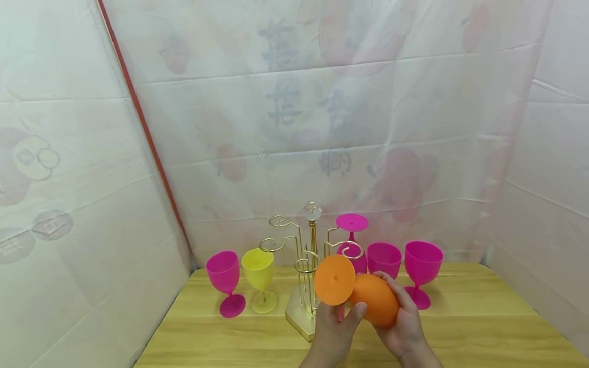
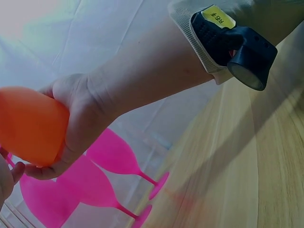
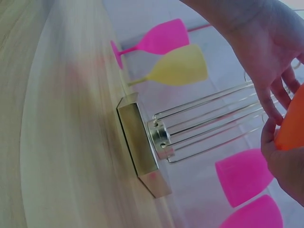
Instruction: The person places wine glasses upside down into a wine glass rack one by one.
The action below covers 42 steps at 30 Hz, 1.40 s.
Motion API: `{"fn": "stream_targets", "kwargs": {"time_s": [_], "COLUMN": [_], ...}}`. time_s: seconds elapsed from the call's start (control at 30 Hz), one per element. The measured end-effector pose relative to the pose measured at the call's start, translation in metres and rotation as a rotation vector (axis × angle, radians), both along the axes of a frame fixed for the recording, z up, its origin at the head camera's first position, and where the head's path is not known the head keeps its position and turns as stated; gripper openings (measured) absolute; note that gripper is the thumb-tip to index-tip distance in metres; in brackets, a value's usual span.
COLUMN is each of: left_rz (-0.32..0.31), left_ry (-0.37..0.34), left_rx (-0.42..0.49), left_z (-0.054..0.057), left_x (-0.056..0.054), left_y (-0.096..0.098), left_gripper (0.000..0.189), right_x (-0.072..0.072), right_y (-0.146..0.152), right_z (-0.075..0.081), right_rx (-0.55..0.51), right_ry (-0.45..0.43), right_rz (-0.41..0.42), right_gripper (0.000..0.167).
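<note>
An orange goblet (image 1: 375, 301) is tilted above the table, its round foot toward the upper left and facing the head camera. My right hand (image 1: 405, 327) grips its bowl. Near the foot and stem, my left hand (image 1: 333, 327) has its thumb raised beside the bowl; its fingers are partly hidden behind the foot, and I cannot tell whether they close round the stem. Behind stands a gold wire rack (image 1: 299, 309) with curled hooks and a clear knob on top. One pink goblet (image 1: 352, 223) hangs upside down on the rack's right side.
Left of the rack, a pink goblet (image 1: 224, 271) and a yellow goblet (image 1: 258, 271) stand upright. Two more upright goblets, one pink goblet (image 1: 384, 255) and another pink goblet (image 1: 423, 263), are at the right. Pale printed sheets (image 1: 221, 128) enclose the wooden table (image 1: 184, 337).
</note>
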State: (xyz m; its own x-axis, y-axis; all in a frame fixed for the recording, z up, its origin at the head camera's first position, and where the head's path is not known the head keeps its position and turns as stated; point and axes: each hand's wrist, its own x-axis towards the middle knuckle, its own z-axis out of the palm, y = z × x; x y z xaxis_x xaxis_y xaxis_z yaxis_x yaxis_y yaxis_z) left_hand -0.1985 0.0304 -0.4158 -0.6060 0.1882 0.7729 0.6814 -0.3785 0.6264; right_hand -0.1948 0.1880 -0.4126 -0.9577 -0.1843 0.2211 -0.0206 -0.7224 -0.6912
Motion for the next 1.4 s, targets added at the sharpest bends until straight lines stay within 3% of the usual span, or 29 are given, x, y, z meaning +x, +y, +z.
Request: {"fn": "stream_targets", "kwargs": {"time_s": [0.13, 0.47, 0.7, 1.1, 1.27, 1.4], "left_rz": [0.002, 0.005, 0.081, 0.167, 0.218, 0.233], "left_ry": [0.024, -0.068, -0.145, -0.098, -0.097, -0.120], "left_rx": [-0.008, -0.051, -0.091, -0.135, -0.156, -0.160], "left_z": [0.000, 0.001, 0.002, 0.006, 0.007, 0.007], "left_x": [0.000, 0.006, 0.007, 0.004, 0.003, 0.002], "left_y": [0.000, -0.002, -0.003, -0.010, -0.011, -0.012], "left_gripper": [0.051, 0.048, 0.052, 0.055, 0.054, 0.052], "right_x": [0.000, 0.002, 0.002, 0.005, 0.009, 0.013], "right_y": [-0.002, -0.003, -0.004, -0.011, -0.011, -0.012], "right_z": [-0.002, -0.007, -0.006, 0.002, 0.005, 0.008], "right_rx": [0.027, 0.069, 0.248, 0.548, 0.661, 0.736], "right_ry": [-0.013, 0.003, -0.002, 0.049, 0.134, 0.209], "right_rz": [-0.023, -0.027, -0.148, -0.426, -0.480, -0.473], "right_gripper": [0.038, 0.039, 0.035, 0.043, 0.038, 0.036]}}
